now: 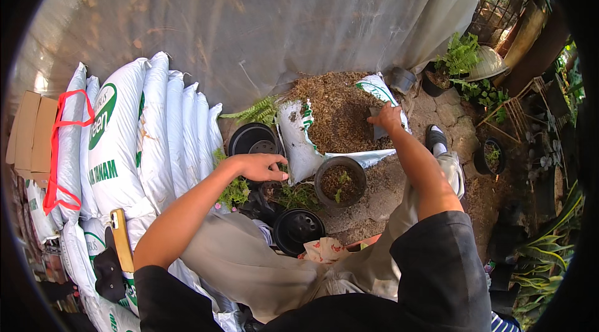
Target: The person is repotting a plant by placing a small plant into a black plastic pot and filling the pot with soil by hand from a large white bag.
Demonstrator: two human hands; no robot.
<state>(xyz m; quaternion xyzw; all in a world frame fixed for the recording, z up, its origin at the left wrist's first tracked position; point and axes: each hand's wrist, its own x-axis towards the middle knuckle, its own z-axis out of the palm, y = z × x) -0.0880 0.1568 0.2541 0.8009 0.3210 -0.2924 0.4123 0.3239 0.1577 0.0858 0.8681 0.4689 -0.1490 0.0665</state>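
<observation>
My right hand (389,118) is over the right side of an opened white sack (299,154) of brown potting mix (334,114). It grips a flat grey scoop-like piece (378,132), whose far end is against the mix; its exact kind is unclear. My left hand (261,167) hovers empty at the sack's left, with fingers loosely bent and apart. Just right of that hand, a dark round pot (319,182) holds soil and a small green seedling (344,178). A black plastic pot (250,135) lies beyond my left hand, and another black pot (299,228) is nearer my legs.
Filled white sacks (119,117) stand packed at the left, with a phone (121,238) on them. A translucent plastic sheet (281,18) hangs behind. Potted ferns (458,56) and a potted plant (490,156) stand right, on and beside stone paving (447,110).
</observation>
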